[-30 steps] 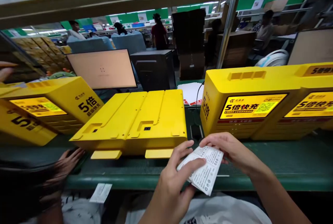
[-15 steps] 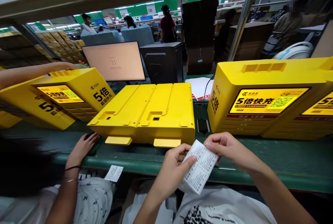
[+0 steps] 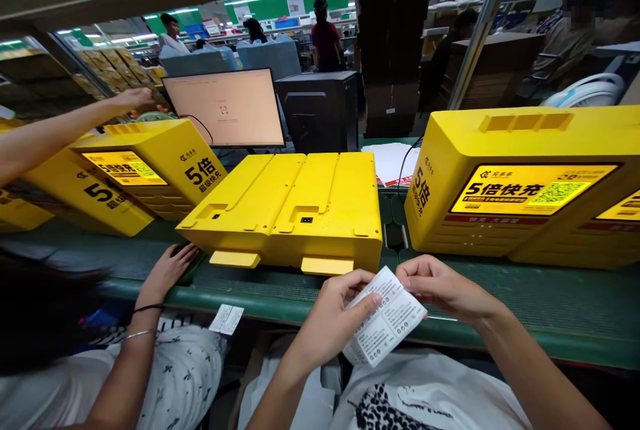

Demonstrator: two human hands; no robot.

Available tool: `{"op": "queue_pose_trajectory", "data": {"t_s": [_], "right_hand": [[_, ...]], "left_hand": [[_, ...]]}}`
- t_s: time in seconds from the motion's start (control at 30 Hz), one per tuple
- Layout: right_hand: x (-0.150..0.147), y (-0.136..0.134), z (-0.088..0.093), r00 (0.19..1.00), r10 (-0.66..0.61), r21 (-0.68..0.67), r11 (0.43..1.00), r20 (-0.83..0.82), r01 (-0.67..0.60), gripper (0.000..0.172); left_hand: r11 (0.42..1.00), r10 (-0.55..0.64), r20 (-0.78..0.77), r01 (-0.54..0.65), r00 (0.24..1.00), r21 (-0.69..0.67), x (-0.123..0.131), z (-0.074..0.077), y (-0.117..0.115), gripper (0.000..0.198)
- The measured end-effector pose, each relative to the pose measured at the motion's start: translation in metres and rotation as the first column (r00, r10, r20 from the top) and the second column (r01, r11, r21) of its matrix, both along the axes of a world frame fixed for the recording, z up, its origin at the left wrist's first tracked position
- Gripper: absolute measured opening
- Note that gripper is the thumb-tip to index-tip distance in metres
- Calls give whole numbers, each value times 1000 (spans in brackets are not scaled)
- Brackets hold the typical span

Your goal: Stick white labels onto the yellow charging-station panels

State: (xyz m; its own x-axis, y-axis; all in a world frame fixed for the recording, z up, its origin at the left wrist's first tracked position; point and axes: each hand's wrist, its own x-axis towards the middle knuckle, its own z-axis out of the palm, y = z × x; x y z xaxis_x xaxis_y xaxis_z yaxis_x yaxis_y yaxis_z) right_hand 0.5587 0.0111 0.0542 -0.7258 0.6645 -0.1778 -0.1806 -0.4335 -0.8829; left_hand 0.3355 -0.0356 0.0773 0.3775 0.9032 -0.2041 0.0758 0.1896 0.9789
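Green workbench (image 3: 260,300); leaflet (image 3: 385,318) slants, long axis up-right

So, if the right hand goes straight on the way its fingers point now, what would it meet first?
The right hand would meet the white printed leaflet first; its fingers are on it.

yellow charging cabinets (image 3: 520,183) on a green workbench (image 3: 575,303), monitor (image 3: 223,107) and pc tower (image 3: 320,113) behind

Leaflet (image 3: 387,320) just before charging cabinet (image 3: 295,210)
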Motion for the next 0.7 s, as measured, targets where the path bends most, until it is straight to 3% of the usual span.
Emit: {"op": "queue_pose_trajectory", "data": {"t_s": [0.2,0.33,0.53,0.7], "right_hand": [[-11,-16,-20,997,59,-134,989,-58,-66,42],[-10,-25,-29,997,63,-153,986,-40,-68,47],[-2,-26,-14,996,-94,-44,995,-8,94,31],[7,-23,-8,995,-97,10,995,-10,98,31]], "left_hand": [[989,39,18,-41,999,143,5,-1,-5,12],[985,57,36,-62,998,162,11,-3,-8,10],[993,11,7,-12,1000,115,7,-5,-11,19],[994,-3,-16,5,1000,105,4,-5,-12,28]]}}
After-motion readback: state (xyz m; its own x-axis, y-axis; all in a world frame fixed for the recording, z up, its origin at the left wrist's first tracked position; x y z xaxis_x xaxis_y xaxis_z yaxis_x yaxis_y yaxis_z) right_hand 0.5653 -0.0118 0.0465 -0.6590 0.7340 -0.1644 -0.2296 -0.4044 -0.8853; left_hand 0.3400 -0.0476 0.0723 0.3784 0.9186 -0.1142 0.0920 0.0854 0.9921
